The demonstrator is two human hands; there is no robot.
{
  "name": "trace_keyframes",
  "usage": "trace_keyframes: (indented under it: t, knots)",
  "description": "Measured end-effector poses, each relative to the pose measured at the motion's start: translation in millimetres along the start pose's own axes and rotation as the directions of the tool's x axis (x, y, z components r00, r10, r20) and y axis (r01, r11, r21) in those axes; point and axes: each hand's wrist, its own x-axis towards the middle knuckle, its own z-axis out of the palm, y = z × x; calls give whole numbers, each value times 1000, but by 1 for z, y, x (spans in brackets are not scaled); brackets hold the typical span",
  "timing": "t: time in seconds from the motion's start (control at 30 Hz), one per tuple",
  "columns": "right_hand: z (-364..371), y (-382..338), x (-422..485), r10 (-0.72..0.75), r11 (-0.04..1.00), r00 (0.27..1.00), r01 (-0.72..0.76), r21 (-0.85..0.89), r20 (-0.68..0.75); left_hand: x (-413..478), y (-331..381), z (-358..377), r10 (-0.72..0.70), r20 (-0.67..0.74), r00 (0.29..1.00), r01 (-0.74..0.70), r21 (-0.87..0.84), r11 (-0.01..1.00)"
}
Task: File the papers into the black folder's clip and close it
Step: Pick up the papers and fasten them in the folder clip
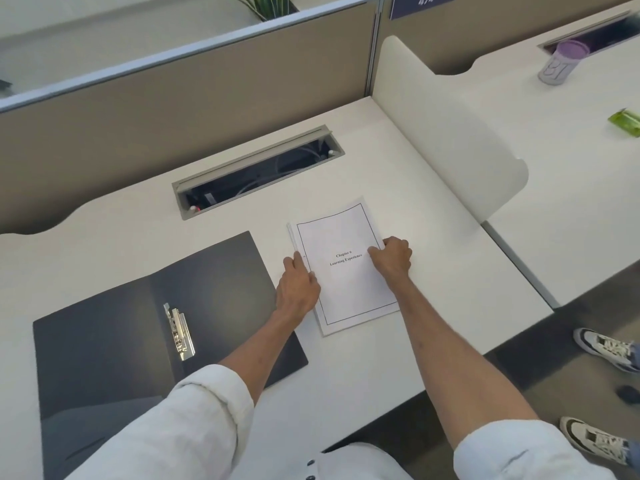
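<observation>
Both hands (298, 285) (391, 258) flank papers (346, 271), long axis angled up-left.

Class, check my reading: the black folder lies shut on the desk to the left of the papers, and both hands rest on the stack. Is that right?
One detail is wrong: the black folder lies open, its metal clip exposed, as the head view shows. It is left of the papers, and the left hand and right hand do rest on the stack.

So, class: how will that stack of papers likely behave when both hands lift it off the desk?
The stack of papers looks thin, so probably light and floppy. Its left edges show fanned, unbound sheets, so they may slide apart unless the left hand and right hand pinch firmly.
</observation>
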Motion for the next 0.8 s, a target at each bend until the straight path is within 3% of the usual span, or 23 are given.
trace_keyframes:
  t: [0.27, 0.43, 0.63, 0.8]
  knots:
    - [4, 4, -8, -200, 980, 979, 200, 3, 30, -3, -6, -8, 0, 47, 999, 2, -43, 999]
    - [4, 5, -22, -221, 975, 975, 220, 11, 27, -4, -16, -16, 15, 74, 997, -6, -111, 994]
    - [4, 2, -37, -271, 949, 962, 264, 173, 15, -10, -43, -30, -24, -4, 1000, 22, -242, 970]
    - [24, -19, -55, -309, 917, 944, 264, 300, 116, -25, -75, -49, -95, -113, 989, 44, -387, 921]
